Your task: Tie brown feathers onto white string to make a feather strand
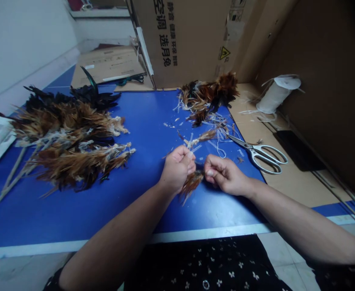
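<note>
Feather bundle (192,184), brown with darker bits, sits between my two hands, just above the near part of the blue tabletop (143,121). Long axis: diagonal, from lower left to upper right as I look down. Loose feather tips fan out to the lower left, toward my body; the narrower, darker end points up and right, to my right fingertips.

Left hand (179,167): clenched, thumb laid against the curled index finger, the heel of the hand over the bundle's left side. Right hand (224,173): likewise closed, thumb pressed to bent fingers, at the narrow end. Which hand bears the bundle, and what lies inside either pinch, I cannot tell; the fingers hide it.

Just beyond my hands lies a second small feather piece (206,136), its axis sloping up to the right, near a scatter of clear strips (219,121). Scissors (257,153) rest to the right, blades pointing up-left, handles over the cardboard.

Farther out: a mixed feather heap (207,95) ahead, a white spool (276,95) leaning to the right of it, and, well apart on my left, a large feather pile (62,121) beside pale sticks (13,173).
</note>
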`<state>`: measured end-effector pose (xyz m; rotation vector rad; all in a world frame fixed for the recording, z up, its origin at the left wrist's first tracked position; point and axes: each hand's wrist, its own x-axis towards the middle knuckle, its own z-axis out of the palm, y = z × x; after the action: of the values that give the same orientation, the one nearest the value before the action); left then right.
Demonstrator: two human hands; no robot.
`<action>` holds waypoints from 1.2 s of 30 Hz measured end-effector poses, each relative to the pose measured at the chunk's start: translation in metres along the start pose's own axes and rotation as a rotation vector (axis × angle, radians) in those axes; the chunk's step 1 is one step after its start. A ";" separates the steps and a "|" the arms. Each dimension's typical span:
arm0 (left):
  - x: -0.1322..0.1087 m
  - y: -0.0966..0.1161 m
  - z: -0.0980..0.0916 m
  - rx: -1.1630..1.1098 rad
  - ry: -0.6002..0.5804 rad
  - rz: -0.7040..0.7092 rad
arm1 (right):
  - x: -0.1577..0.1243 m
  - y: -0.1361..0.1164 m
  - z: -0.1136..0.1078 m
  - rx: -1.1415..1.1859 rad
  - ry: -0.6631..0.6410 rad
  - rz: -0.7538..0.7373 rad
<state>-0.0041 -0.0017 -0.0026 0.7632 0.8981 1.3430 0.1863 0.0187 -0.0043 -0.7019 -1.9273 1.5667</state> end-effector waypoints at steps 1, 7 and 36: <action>0.001 0.001 -0.001 -0.011 -0.007 0.004 | 0.001 0.000 0.000 0.042 0.008 0.014; 0.006 0.004 -0.006 -0.037 -0.063 0.049 | 0.009 -0.005 -0.001 0.195 0.000 0.079; 0.004 -0.007 -0.009 0.102 -0.358 -0.185 | 0.012 -0.012 -0.005 0.215 0.095 0.027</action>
<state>-0.0085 0.0015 -0.0132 0.9410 0.7343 0.9652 0.1808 0.0278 0.0097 -0.6992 -1.6570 1.6944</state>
